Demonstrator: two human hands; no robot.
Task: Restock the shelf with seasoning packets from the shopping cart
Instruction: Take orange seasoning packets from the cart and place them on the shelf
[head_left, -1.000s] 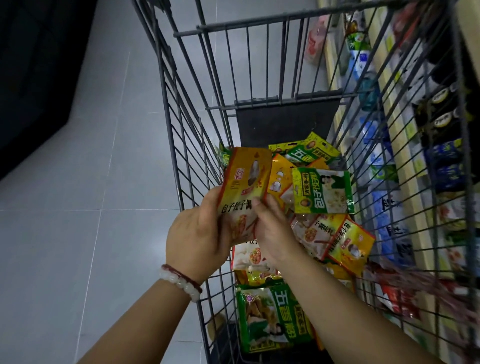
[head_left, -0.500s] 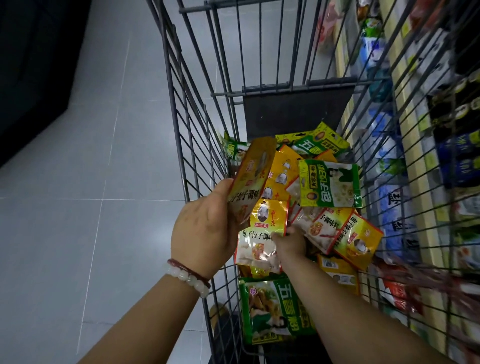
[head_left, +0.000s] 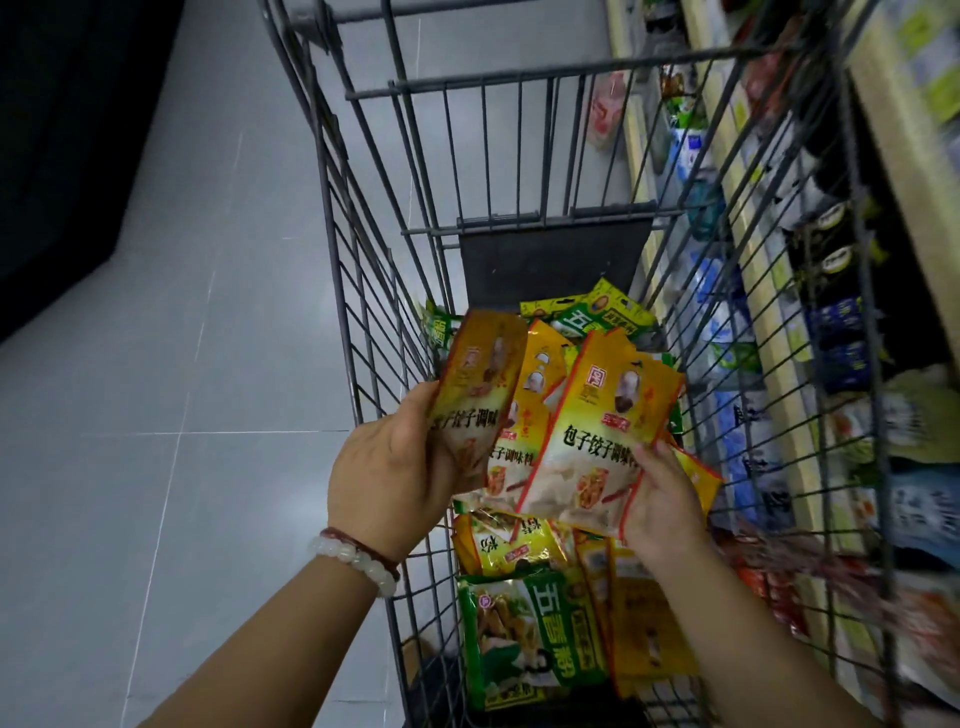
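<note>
Over the wire shopping cart (head_left: 358, 291), my left hand (head_left: 395, 467) grips a stack of yellow seasoning packets (head_left: 480, 384) by their lower edge. My right hand (head_left: 660, 504) pinches another yellow seasoning packet (head_left: 602, 431) at its lower right corner and holds it just right of the stack, overlapping it. More yellow and green packets (head_left: 530, 629) lie loose in the cart's bottom, partly hidden under both hands. The shelf (head_left: 769, 291) runs along the cart's right side, seen through the wires.
Grey tiled floor (head_left: 171, 364) lies open to the left of the cart. A dark folded panel (head_left: 550, 265) stands at the cart's far end. The shelf rows hold blue, white and dark packaged goods (head_left: 841, 332). A dark fixture (head_left: 67, 130) fills the upper left.
My right hand lifted a yellow packet out of the cart and brought it up beside the stack in my left hand. The view tilted up slightly.
</note>
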